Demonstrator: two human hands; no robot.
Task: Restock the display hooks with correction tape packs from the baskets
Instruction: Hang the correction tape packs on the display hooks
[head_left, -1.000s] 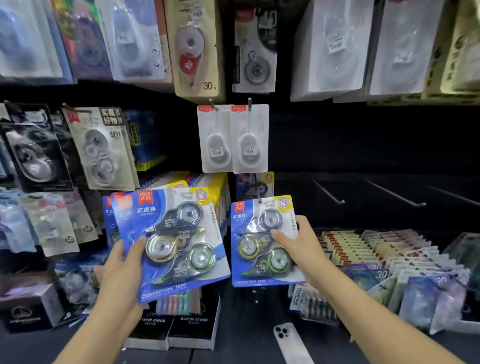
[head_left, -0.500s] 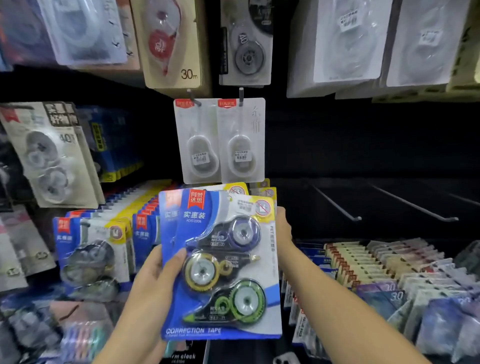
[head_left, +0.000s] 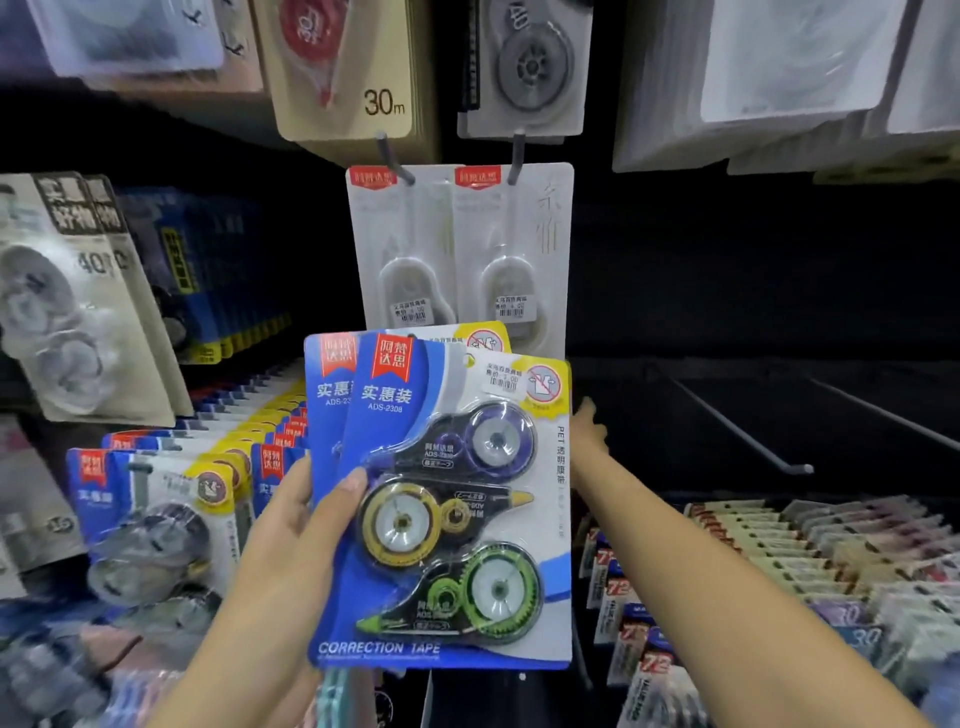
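Note:
My left hand (head_left: 291, 540) holds a stack of blue correction tape packs (head_left: 447, 509) upright in the middle of the view, thumb on the front pack's blister. Each pack shows three tape dispensers: purple, yellow and green. At least two more blue cards peek out behind the front one. My right hand (head_left: 589, 434) reaches forward behind the stack's right edge. Only its wrist and a few knuckles show, so its grip is hidden. Two bare metal display hooks (head_left: 743, 436) jut out of the dark panel to the right.
Matching blue packs hang on hooks (head_left: 156, 499) at the left. Two white single-tape packs (head_left: 457, 260) hang straight ahead, with larger carded packs (head_left: 343, 78) above. Rows of small stationery packs (head_left: 831, 551) fill the shelf at lower right.
My right hand carried its blue pack left and slipped behind the left hand's stack. The stack rose toward the centre, and the view moved closer to the display.

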